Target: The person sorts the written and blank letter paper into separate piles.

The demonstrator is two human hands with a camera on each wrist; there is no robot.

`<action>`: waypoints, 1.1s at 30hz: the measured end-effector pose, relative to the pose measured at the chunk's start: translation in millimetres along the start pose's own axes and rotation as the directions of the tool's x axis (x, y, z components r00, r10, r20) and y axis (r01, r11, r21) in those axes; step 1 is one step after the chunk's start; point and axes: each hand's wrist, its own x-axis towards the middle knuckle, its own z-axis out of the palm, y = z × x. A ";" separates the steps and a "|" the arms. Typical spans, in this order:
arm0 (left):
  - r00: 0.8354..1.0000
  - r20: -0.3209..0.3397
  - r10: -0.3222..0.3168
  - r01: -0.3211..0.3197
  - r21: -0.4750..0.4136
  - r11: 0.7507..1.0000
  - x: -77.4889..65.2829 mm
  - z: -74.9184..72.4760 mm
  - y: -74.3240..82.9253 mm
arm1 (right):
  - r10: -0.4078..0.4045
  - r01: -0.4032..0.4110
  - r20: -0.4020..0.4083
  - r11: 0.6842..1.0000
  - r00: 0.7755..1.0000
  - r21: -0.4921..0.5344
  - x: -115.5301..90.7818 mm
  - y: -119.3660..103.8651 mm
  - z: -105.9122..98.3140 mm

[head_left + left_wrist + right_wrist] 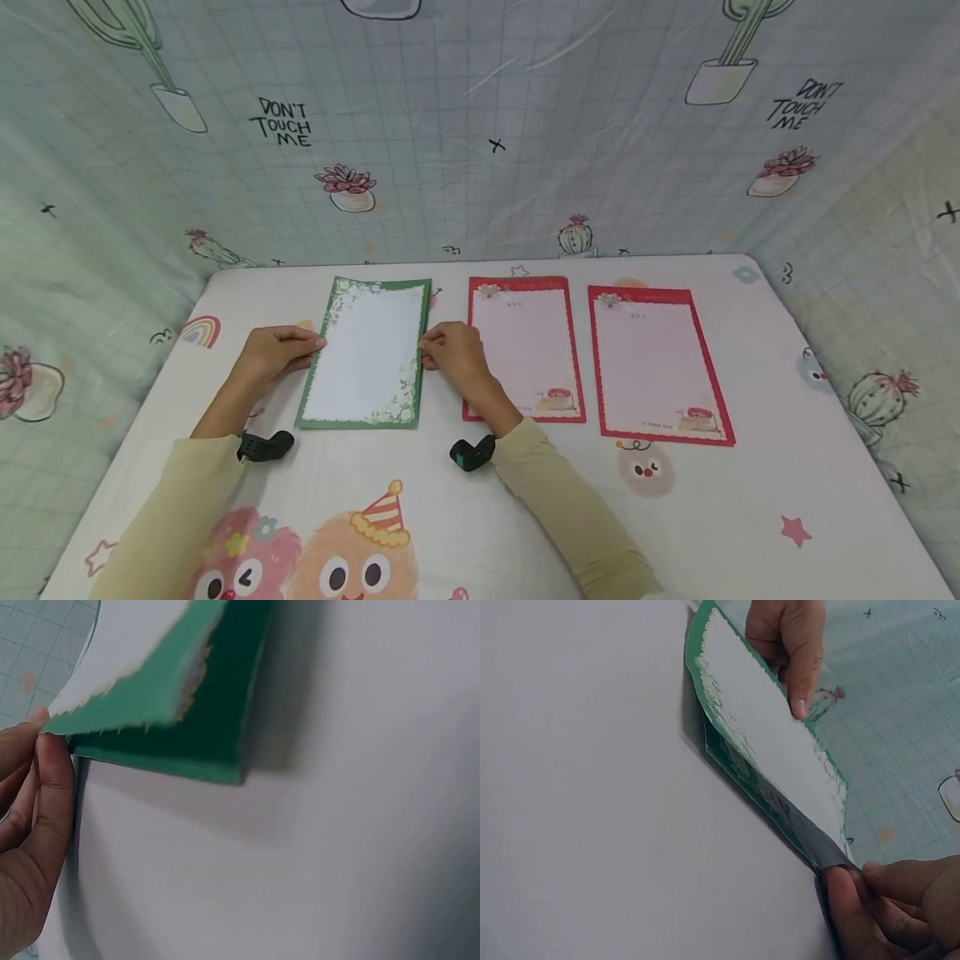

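Note:
Both hands pinch a green-bordered sheet of paper (367,354) by its long sides, left of the table's middle. My left hand (281,348) grips the left edge between thumb and fingers; my right hand (453,350) pinches the right edge. In the left wrist view, the green sheet (142,697) lifts at its corner above another green layer (202,750). In the right wrist view the sheet (765,712) bows slightly, with a gap over the green layer below, while fingers (847,900) hold its side.
Two red-bordered sheets lie to the right: one in the middle (521,350), partly behind my right forearm, and one farther right (656,358). Beneath them is a white table (750,517) with cartoon prints. Behind hangs a patterned cloth (480,167).

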 end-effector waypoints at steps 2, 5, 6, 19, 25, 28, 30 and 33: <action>1.000 0.002 0.001 -0.001 0.009 1.000 0.9 1.0 0.0 | 0.006 -0.006 -0.004 1.000 1.000 -0.014 1.2 0.2 -0.4; 1.000 -0.004 -0.006 0.006 0.032 0.999 1.8 1.7 -0.5 | 0.011 -0.011 -0.004 1.000 1.000 -0.027 2.8 -0.1 0.2; 1.000 -0.008 -0.008 0.008 0.040 0.999 1.8 1.7 -0.7 | 0.011 -0.011 -0.002 0.999 1.000 -0.033 3.2 -0.3 0.7; 0.999 -0.035 0.017 -0.013 0.117 0.993 -2.6 0.9 0.1 | 0.051 -0.052 0.057 0.999 0.997 0.007 -0.6 3.3 -10.3; 0.998 -0.024 0.063 -0.057 0.207 0.977 -10.9 -8.6 1.5 | 0.048 -0.048 0.096 0.999 0.994 0.000 -11.0 5.8 -44.9; 0.995 -0.009 0.100 -0.095 0.236 0.967 -16.8 -11.3 4.9 | 0.012 -0.008 0.072 0.998 0.997 -0.065 -17.1 5.1 -69.8; 0.991 0.012 0.131 -0.130 0.264 0.956 -20.2 -9.9 7.7 | -0.005 0.010 0.047 0.993 0.999 -0.121 -22.4 3.8 -86.3; 0.984 0.054 0.167 -0.176 0.296 0.939 -24.7 -2.6 12.6 | -0.023 0.025 0.016 0.981 1.000 -0.191 -31.6 3.7 -108.4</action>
